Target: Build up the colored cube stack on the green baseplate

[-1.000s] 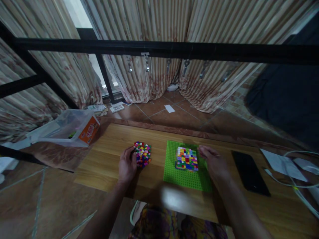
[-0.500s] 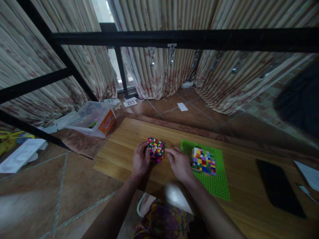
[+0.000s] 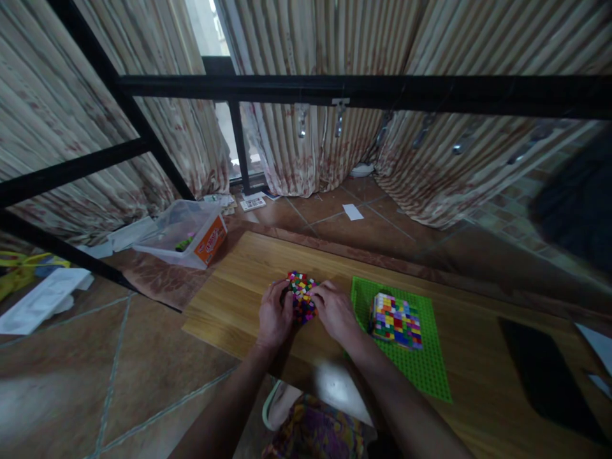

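Observation:
A clump of small multicoloured bricks (image 3: 301, 294) lies on the wooden table (image 3: 229, 299). My left hand (image 3: 275, 315) grips its left side and my right hand (image 3: 335, 310) grips its right side, so the clump sits pinched between both. To the right lies a green baseplate (image 3: 421, 370) carrying a square block of multicoloured bricks (image 3: 396, 320), about a hand's width from my right hand.
A clear plastic tub with an orange label (image 3: 189, 233) sits off the table's far left corner. A black flat slab (image 3: 540, 376) lies at the table's right. A black metal frame bar (image 3: 363, 92) crosses overhead. Curtains hang behind; tiled floor is at left.
My right hand left the baseplate block and came over to the loose clump, closing on its right side. The view swung left.

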`<state>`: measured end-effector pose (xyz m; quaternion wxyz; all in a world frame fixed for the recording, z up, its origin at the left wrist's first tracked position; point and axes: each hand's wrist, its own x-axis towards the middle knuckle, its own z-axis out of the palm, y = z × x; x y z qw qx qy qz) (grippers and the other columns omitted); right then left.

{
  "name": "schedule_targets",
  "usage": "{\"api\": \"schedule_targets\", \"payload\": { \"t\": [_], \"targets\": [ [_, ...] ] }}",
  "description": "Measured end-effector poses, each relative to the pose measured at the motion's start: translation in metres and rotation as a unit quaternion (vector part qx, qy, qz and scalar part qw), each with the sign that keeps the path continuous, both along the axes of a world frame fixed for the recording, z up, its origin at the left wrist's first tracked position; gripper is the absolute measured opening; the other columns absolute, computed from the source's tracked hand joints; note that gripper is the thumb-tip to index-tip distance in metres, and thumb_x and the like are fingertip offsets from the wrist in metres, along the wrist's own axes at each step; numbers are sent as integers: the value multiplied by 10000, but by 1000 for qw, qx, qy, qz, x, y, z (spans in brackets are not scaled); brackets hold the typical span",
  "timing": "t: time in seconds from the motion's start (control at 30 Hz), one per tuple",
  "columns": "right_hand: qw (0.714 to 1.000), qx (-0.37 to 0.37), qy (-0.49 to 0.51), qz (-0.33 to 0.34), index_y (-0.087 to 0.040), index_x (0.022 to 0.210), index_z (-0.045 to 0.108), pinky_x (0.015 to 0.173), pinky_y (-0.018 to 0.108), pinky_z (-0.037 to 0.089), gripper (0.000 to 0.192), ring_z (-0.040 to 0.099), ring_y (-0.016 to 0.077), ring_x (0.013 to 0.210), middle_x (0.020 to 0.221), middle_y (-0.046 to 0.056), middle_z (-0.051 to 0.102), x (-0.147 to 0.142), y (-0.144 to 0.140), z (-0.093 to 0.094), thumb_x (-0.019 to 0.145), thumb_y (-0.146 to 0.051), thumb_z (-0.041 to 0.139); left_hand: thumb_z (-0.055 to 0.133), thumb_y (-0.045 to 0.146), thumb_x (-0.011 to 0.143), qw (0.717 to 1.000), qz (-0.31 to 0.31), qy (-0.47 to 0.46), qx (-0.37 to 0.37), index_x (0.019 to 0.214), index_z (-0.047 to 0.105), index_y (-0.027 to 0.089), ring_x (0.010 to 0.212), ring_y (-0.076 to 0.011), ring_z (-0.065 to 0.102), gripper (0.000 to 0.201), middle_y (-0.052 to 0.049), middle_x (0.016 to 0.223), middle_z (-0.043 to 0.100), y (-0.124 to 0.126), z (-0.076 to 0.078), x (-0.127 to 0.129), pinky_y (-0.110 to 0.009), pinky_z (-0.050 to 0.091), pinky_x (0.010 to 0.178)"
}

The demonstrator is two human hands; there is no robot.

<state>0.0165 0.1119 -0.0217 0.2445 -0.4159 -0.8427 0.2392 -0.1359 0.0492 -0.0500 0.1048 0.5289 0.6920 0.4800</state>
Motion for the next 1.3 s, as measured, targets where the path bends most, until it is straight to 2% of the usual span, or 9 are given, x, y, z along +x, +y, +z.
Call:
{"api": "schedule_targets", "payload": {
  "t": [0.1, 0.17, 0.3, 0.4, 0.47, 0.57, 0.73, 0.97, 1.3],
  "targets": [
    [995, -40, 90, -25, -219, 912, 694, 803, 310, 484, 194, 640, 184, 858, 900, 49, 691, 11, -18, 16, 920, -208, 500, 489, 296, 911, 1000, -2, -5, -5, 1105, 620, 169, 1125, -231, 601, 266, -116, 1147, 665, -1, 1, 0, -438, 478, 1017],
    [981, -99, 161, -49, -222, 911, 696, 738, 288, 502, 165, 656, 169, 788, 864, 33, 716, 25, -32, 30, 903, -264, 536, 484, 305, 913, 1000, -1, -6, -12, 1109, 621, 168, 1132, -232, 598, 275, -117, 1164, 657, -1, 2, 0, -437, 476, 1020],
    [947, -158, 248, -130, -221, 872, 718, 731, 288, 526, 165, 674, 173, 789, 855, 24, 736, 74, -49, 50, 843, -357, 630, 480, 335, 913, 1000, -1, -2, -22, 1114, 624, 170, 1139, -239, 597, 298, -113, 1176, 650, 0, 2, -1, -437, 475, 1023],
    [929, -140, 252, -232, -222, 894, 734, 774, 323, 539, 214, 683, 193, 831, 920, 37, 744, 119, -43, 51, 811, -407, 664, 485, 361, 904, 1000, -3, 10, -25, 1107, 629, 167, 1127, -247, 603, 316, -115, 1173, 651, 1, 1, -3, -439, 482, 1013],
    [925, -99, 238, -279, -215, 894, 738, 799, 343, 538, 230, 682, 210, 873, 955, 52, 740, 145, -33, 46, 810, -411, 653, 484, 374, 901, 999, -2, 17, -29, 1107, 632, 163, 1127, -253, 603, 331, -121, 1178, 650, 2, 0, -4, -443, 481, 1014],
    [936, -39, 181, -301, -204, 886, 737, 815, 353, 526, 236, 675, 223, 892, 957, 68, 733, 168, -16, 36, 824, -398, 618, 485, 388, 898, 999, -3, 25, -33, 1109, 635, 157, 1124, -256, 604, 347, -124, 1182, 652, 3, -1, -5, -440, 480, 1014],
    [957, -5, 97, -273, -206, 900, 732, 804, 338, 515, 259, 674, 209, 883, 960, 63, 727, 167, 0, 27, 864, -353, 521, 487, 396, 898, 999, 1, 34, -28, 1116, 636, 163, 1113, -245, 612, 352, -113, 1176, 659, 4, -4, -7, -425, 477, 1022],
    [967, 23, 33, -253, -216, 920, 718, 864, 355, 502, 276, 664, 206, 921, 982, 62, 723, 164, 5, 27, 879, -315, 464, 490, 409, 894, 999, 7, 34, -32, 1110, 638, 170, 1112, -245, 612, 354, -109, 1168, 662, 4, -1, -5, -423, 483, 1014],
    [975, 11, 18, -223, -199, 953, 716, 885, 354, 487, 296, 642, 206, 940, 982, 70, 703, 166, 8, 29, 893, -293, 442, 501, 420, 883, 999, -2, 23, -34, 1105, 629, 168, 1110, -251, 612, 360, -117, 1178, 655, 4, 1, -4, -434, 484, 1010]
  ]
}}
